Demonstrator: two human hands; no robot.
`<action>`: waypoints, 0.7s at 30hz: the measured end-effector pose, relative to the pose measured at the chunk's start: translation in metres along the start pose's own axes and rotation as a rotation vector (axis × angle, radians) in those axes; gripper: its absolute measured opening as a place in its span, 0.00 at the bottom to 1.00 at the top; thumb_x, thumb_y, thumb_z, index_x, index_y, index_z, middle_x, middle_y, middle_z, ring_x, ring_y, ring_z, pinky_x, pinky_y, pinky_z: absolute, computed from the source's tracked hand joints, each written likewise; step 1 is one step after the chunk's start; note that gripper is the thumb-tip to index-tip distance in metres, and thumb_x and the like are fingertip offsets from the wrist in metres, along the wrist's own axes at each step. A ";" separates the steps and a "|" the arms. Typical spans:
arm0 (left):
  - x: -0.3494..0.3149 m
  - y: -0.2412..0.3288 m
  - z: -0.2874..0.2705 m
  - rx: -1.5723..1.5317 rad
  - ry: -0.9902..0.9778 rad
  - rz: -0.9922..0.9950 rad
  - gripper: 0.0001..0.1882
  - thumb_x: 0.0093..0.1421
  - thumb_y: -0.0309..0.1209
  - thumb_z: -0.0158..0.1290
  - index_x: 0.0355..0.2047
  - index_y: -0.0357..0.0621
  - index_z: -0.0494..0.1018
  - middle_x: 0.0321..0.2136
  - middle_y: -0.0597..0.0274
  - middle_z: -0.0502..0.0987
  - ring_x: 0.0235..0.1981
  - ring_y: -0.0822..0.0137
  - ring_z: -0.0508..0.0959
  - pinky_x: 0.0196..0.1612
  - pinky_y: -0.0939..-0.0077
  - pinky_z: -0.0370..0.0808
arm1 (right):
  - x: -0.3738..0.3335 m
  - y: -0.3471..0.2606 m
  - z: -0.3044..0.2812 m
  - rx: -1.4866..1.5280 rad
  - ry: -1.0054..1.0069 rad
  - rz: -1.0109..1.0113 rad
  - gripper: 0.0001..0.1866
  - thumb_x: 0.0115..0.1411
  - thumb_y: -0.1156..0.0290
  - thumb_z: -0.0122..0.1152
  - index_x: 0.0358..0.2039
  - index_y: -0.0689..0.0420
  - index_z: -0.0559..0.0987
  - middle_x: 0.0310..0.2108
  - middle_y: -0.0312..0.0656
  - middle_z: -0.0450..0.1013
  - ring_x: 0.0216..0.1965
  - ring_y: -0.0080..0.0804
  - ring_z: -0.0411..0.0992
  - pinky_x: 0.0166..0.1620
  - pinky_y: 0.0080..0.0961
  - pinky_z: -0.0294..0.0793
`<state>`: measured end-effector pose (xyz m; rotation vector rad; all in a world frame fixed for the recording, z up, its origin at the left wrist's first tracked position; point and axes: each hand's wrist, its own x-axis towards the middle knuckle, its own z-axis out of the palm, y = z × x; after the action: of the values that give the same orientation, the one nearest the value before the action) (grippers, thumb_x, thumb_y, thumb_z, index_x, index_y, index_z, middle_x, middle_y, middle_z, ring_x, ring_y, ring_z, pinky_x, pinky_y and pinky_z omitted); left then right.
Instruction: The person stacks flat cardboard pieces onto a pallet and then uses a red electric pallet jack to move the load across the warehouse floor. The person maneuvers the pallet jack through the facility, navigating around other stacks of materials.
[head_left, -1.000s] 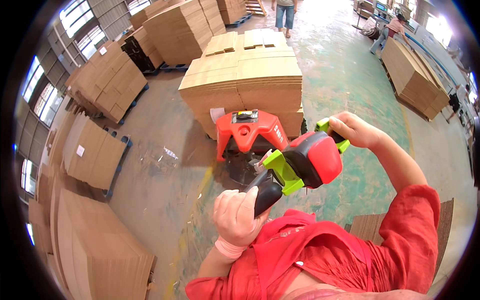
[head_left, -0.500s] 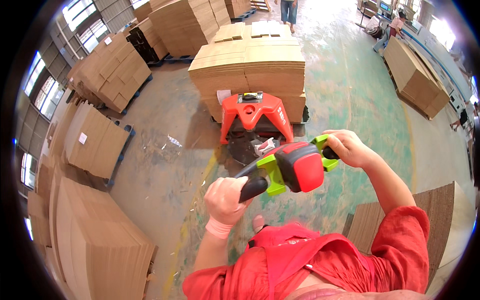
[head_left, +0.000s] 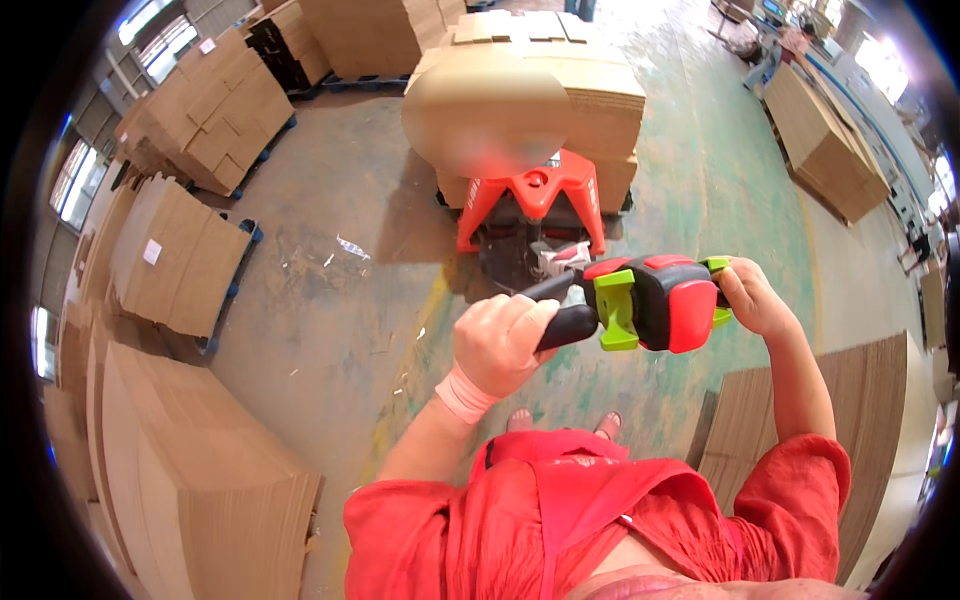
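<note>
My left hand (head_left: 500, 343) is closed round the black grip on one side of a pallet truck's control handle (head_left: 690, 318), which is red and black with bright green levers. On the handle's other side my right hand (head_left: 757, 297) is wrapped round the opposite grip, most of which its fingers hide. Beyond the handle stands the red pallet truck body (head_left: 572, 178), close against a pallet load of stacked brown boards (head_left: 600, 115). A blurred oval patch hides part of this load's front. Crumpled whitish material (head_left: 560, 258) lies at the handle's base.
Tall board stacks (head_left: 200, 430) line the left, several on blue pallets (head_left: 236, 285). Another board stack (head_left: 810, 410) stands close on my right. Far right, a person (head_left: 785, 50) is beside a long machine and a board pile (head_left: 825, 145). Scraps (head_left: 352, 247) litter the floor.
The handle and both my hands have shifted right and slightly up in the picture. The truck and its load also sit farther right and higher. Both my feet now show.
</note>
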<state>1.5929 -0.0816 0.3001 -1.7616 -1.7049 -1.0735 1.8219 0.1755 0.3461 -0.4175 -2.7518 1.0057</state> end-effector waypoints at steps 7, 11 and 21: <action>-0.068 0.007 -0.039 0.043 -0.125 -0.084 0.17 0.40 0.31 0.63 0.32 0.47 0.73 0.22 0.61 0.73 0.23 0.57 0.74 0.27 0.65 0.70 | -0.040 -0.041 0.066 0.002 -0.153 -0.123 0.22 0.56 0.51 0.58 0.34 0.60 0.73 0.29 0.47 0.69 0.35 0.50 0.69 0.39 0.37 0.69; -0.106 0.036 -0.040 0.050 -0.206 -0.159 0.14 0.39 0.28 0.62 0.27 0.48 0.70 0.21 0.62 0.71 0.24 0.56 0.73 0.29 0.64 0.70 | -0.071 -0.024 0.091 0.072 -0.387 -0.074 0.30 0.50 0.42 0.64 0.33 0.60 0.73 0.27 0.44 0.69 0.34 0.45 0.70 0.38 0.35 0.69; -0.147 0.058 -0.040 0.052 -0.249 -0.191 0.12 0.40 0.29 0.57 0.26 0.51 0.68 0.20 0.62 0.70 0.25 0.57 0.73 0.29 0.64 0.71 | -0.078 -0.012 0.113 0.167 -0.713 0.097 0.34 0.41 0.45 0.74 0.40 0.58 0.74 0.32 0.46 0.77 0.36 0.38 0.75 0.40 0.34 0.72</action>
<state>1.6516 -0.2101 0.2186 -1.7889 -2.0668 -0.9056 1.8633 0.0737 0.2635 -0.1851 -3.2229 1.6634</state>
